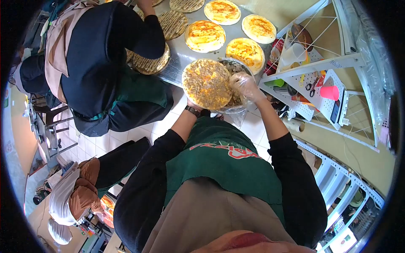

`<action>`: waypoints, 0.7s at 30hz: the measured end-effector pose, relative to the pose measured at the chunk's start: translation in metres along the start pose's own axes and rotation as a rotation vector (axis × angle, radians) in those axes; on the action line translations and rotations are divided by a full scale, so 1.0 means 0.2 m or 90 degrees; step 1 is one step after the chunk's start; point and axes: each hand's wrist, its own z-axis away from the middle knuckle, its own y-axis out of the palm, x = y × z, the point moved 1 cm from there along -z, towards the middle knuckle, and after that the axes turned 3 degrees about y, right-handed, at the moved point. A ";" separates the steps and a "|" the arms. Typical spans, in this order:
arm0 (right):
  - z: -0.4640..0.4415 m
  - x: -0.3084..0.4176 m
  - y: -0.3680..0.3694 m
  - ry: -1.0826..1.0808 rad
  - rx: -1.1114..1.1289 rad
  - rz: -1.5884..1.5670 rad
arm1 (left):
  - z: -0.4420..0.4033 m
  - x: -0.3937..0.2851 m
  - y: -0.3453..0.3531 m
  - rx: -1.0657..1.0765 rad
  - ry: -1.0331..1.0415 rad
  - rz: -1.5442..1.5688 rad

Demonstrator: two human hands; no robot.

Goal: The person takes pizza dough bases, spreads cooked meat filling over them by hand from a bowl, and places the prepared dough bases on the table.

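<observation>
Well, from my remote post I had the topped round bread (206, 83) just off the near edge of the metal tabletop (182, 50), its brown crumbly topping facing up. The left hand (192, 103) supported it from below at the near side; the bread hid most of its fingers, so I could not tell how they lay. A dark watch (192, 111) circled that wrist. The right hand (245, 85), in a clear glove, reached over the bowl (234, 109) of crumbly filling (236, 67) with its fingers curled down; I could not tell whether they pinched any. The bread overlapped the bowl's left side. Beyond, four orange-smeared rounds (205, 36) lay on the tabletop, with striped brown rounds (172, 25) to their left, near a co-worker (90, 63). At right, a white rack (314, 63) held a pink cup (329, 92) and scissors (312, 87).
</observation>
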 end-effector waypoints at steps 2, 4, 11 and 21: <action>0.01 -0.05 0.01 0.003 0.028 -0.107 | 0.00 0.01 0.00 0.002 -0.004 -0.001; -0.01 -0.10 -0.01 -0.129 -0.007 0.214 | 0.00 0.00 0.01 0.007 -0.008 -0.004; 0.02 0.05 0.02 0.063 0.026 -0.070 | 0.01 -0.01 0.03 0.017 -0.015 -0.011; 0.05 -0.04 -0.01 -0.128 -0.148 0.333 | -0.01 -0.06 0.06 0.043 -0.010 -0.024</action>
